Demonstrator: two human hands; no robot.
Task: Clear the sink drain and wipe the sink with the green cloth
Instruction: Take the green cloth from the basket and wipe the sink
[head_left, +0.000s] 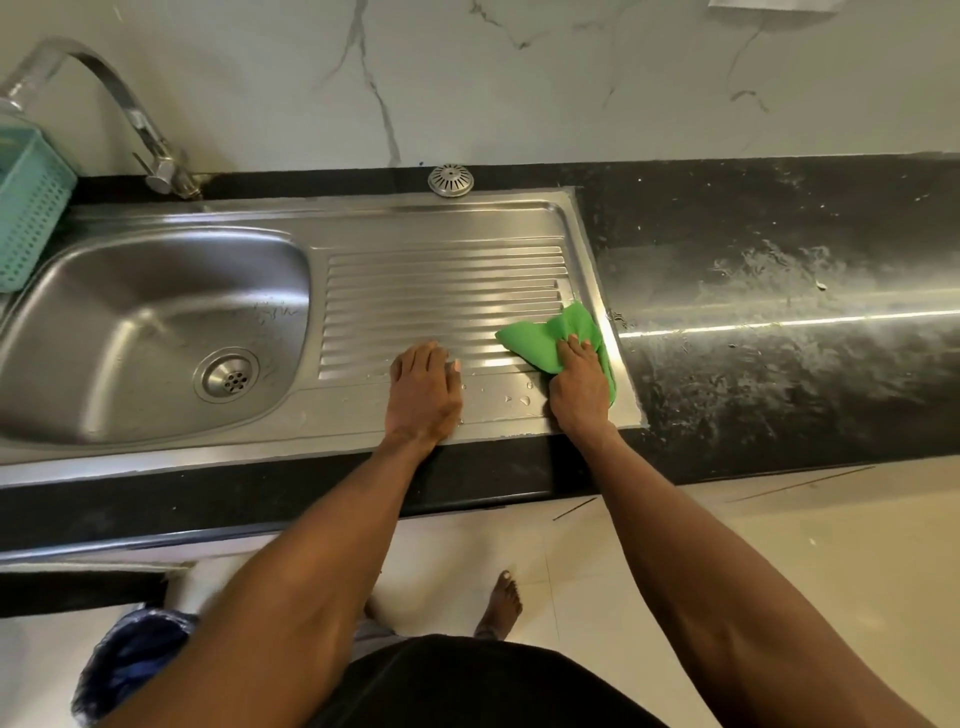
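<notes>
Forearms reaching from the near bench edge over the steel sink (441, 218). Left hand (423, 395) released, fingers flat on the ribbed drainboard (441, 291) beside a few water drops (524, 400). Right hand (579, 392) pressing down on and gathering the green cloth (545, 338) at the drainboard's near right corner, just inside the seam with the black bench (753, 312). Step in hand, judged: wiping, drainboard portion. Drain (228, 376) in the basin toward the left bench end, apparently free of debris (strainer cap (450, 180) parked at the far bench edge, by the wall). Next move, judged: cloth swept leftward along the ribs under firm pressure, through the drops, then into the basin.
</notes>
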